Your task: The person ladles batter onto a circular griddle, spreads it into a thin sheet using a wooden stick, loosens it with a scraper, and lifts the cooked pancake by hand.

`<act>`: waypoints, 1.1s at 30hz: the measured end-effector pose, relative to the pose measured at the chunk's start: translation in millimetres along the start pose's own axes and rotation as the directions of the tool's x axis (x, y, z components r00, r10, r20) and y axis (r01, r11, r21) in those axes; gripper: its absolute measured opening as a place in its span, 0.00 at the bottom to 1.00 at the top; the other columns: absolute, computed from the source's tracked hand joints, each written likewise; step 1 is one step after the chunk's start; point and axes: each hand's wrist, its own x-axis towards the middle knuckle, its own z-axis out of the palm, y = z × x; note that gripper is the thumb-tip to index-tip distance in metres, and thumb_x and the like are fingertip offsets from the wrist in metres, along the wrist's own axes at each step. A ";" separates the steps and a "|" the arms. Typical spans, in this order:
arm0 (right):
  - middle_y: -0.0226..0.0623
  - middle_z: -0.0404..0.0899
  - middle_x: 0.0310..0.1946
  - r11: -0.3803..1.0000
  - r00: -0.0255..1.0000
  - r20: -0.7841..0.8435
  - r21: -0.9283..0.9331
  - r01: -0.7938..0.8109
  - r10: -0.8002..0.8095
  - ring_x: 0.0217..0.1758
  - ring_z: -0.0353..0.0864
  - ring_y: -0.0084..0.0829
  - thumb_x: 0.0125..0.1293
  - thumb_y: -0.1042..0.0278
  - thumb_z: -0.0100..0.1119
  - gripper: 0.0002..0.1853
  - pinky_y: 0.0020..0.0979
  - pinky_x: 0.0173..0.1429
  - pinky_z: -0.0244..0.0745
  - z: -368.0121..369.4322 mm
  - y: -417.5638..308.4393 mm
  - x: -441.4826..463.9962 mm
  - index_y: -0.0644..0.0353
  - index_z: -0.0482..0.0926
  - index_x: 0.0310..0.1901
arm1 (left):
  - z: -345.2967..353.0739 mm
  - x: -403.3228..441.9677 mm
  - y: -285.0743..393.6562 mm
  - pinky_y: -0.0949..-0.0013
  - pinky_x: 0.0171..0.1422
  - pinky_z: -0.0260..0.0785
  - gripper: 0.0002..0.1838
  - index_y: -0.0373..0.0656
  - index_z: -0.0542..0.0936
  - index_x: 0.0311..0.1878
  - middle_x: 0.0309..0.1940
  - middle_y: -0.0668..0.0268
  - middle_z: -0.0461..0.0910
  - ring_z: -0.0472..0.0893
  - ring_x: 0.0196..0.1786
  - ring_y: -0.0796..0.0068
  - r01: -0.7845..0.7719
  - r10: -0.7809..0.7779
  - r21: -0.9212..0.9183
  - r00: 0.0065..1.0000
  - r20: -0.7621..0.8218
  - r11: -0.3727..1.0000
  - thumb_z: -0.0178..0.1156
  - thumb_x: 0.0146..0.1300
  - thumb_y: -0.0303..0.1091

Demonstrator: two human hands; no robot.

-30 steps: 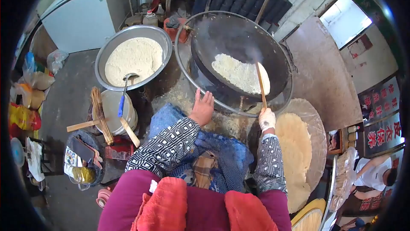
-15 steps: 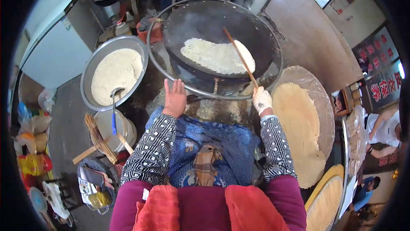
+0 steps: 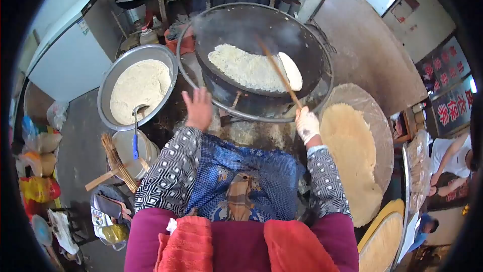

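My right hand [image 3: 307, 125], in a pale stained glove, is closed around the near end of a long wooden stick [image 3: 279, 73]. The stick slants up and left across the batter [image 3: 246, 68] on the round dark griddle [image 3: 251, 28]. Thin batter lies left of the stick, and a thicker whitish band lies along its right side. My bare left hand [image 3: 199, 109] is open, fingers spread, beside the near left of the metal ring [image 3: 226, 111] around the griddle; whether it touches the ring I cannot tell. Steam blurs the stick's far end.
Left stands a metal basin [image 3: 108, 116] of batter with a blue-handled ladle [image 3: 135, 143], above a white bucket [image 3: 121, 143] with a straw brush [image 3: 118, 164]. Right is a stack of thin flatbreads [image 3: 347, 146] on plastic. Another person [image 3: 450, 159] is at far right.
My left hand has moved slightly left and up. A bracket on the griddle's front side has shifted left, as if the griddle turned. My right hand still grips the stick; more steam shows.
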 end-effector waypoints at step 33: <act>0.56 0.78 0.26 0.993 0.991 -0.061 0.027 -0.116 0.117 0.31 0.78 0.56 0.66 0.53 0.45 0.16 0.52 0.34 0.71 19.4 29.6 17.2 0.60 0.70 0.34 | -4.4 -21.0 23.9 0.37 0.71 0.28 0.26 0.32 0.65 0.61 0.65 0.56 0.61 0.59 0.69 0.63 -0.120 0.122 -0.034 0.991 0.061 0.992 0.44 0.59 0.31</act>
